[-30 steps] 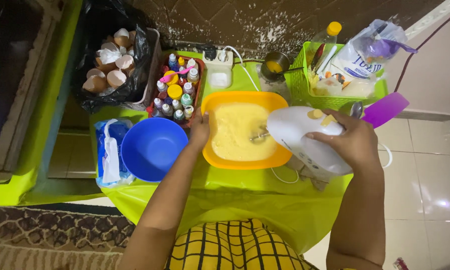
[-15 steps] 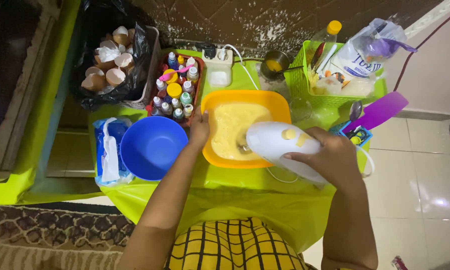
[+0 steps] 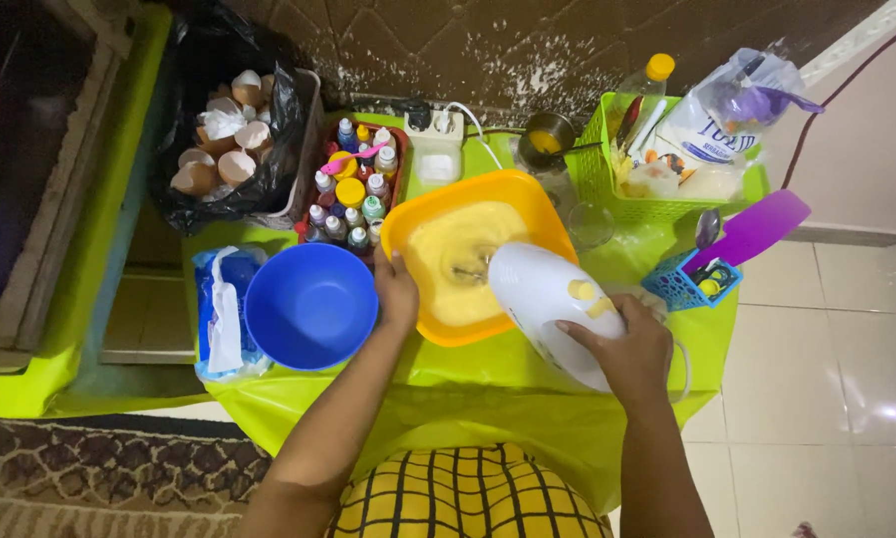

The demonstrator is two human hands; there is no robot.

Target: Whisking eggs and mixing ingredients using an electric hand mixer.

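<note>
An orange bowl (image 3: 488, 194) of pale yellow batter (image 3: 448, 294) stands on a small table covered in a lime green cloth (image 3: 488, 364). My left hand (image 3: 396, 295) rests on the bowl's left rim and steadies it. My right hand (image 3: 627, 351) grips the handle of a white electric hand mixer (image 3: 548, 294). The mixer tilts to the left, and its beaters (image 3: 466, 267) sit in the batter near the bowl's middle.
An empty blue bowl (image 3: 310, 304) sits left of the orange one, beside a wet-wipes pack (image 3: 219, 309). Behind are a tray of small colouring bottles (image 3: 353, 189), a bin bag of eggshells (image 3: 224, 139), a green basket (image 3: 657, 169), a purple spatula (image 3: 752, 231) and a glass (image 3: 590, 225).
My right hand and the mixer have swung from the right of the bowl down toward me and leftward, with the beaters moving around in the batter. My left hand stays on the rim.
</note>
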